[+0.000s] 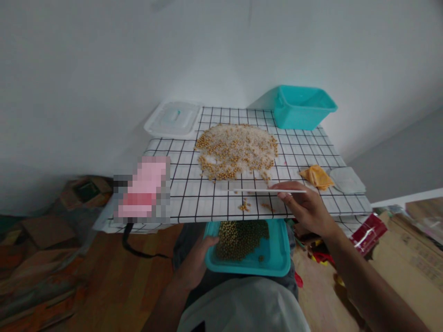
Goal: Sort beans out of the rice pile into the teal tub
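My right hand (302,203) pinches a long thin white strip (256,190), seen nearly edge-on, low over the front of the table. Around the strip lie a few loose yellow beans (244,205). Behind it spreads a pile of soybeans mixed with white rice-like grains (238,150). On the lap, just under the table edge, rests a turquoise tub (249,269) partly filled with soybeans (238,240). My left hand (200,258) grips the tub's left rim, the thumb over the edge and the other fingers hidden beneath.
A turquoise bin (297,110) stands at the table's back right, a translucent lid (175,119) at the back left. A crumpled yellow cloth or wrapper (317,177) lies right of my right hand. A blurred pink object (145,184) sits at the left edge. Cardboard boxes (408,253) flank the table.
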